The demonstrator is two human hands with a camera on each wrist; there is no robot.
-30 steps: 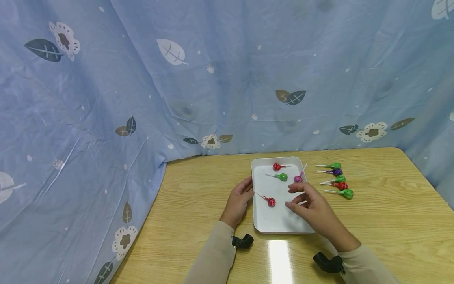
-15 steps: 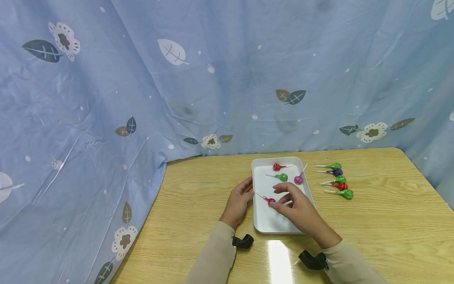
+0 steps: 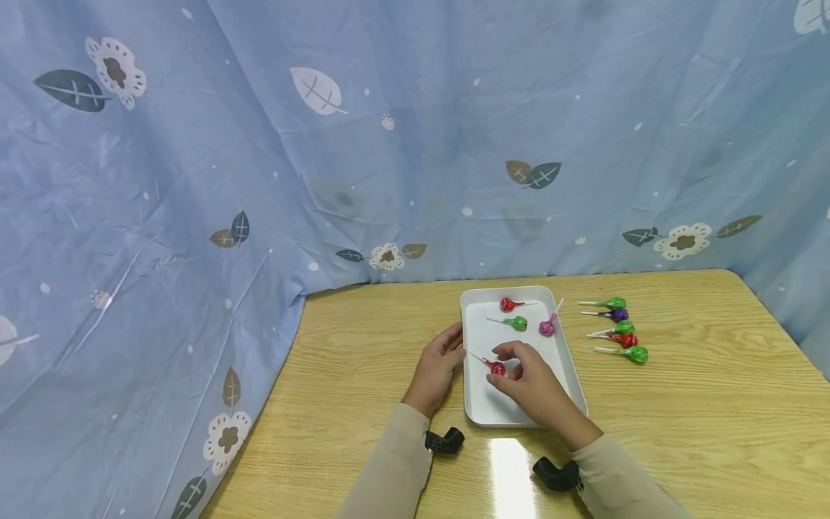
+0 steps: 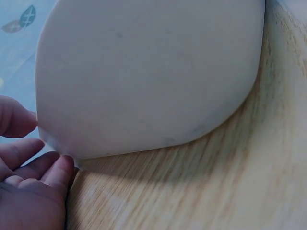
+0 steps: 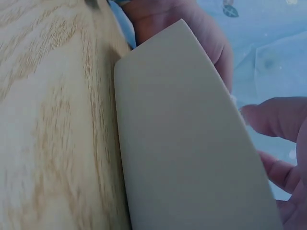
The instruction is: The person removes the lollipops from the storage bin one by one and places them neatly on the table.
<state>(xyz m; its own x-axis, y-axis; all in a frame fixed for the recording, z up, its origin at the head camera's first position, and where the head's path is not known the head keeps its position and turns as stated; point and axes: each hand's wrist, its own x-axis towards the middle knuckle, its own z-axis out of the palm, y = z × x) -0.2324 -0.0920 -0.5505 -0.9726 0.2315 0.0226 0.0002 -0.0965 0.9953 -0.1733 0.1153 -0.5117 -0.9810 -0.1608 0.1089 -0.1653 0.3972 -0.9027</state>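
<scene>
A white tray [image 3: 475, 406] lies on the table, holding several wrapped lollipops. My left hand [image 3: 433, 373] holds its left side, thumb at the rim and fingers against the outer wall; the left wrist view shows these fingers at the tray's [image 4: 148, 81] edge. Over the tray, my right hand [image 3: 532, 386] has thumb and index finger apart on either side of the head of a red lollipop [image 3: 497, 368], whose stick points to the left hand. Contact with the candy cannot be made out. In the right wrist view the tray wall [image 5: 187, 134] hides part of the right hand [image 5: 283, 143].
Farther back in the tray lie a red lollipop [image 3: 508, 305], a green lollipop [image 3: 518, 323] and a pink lollipop [image 3: 547, 328] with its stick over the rim. Right of the tray, several lollipops lie in a column, including a purple one [image 3: 619, 314]. A blue curtain [image 3: 415, 144] hangs behind.
My right hand has moved left and slightly down to the front red lollipop, its thumb and index finger now around the candy head. The left hand stays at the tray's side.
</scene>
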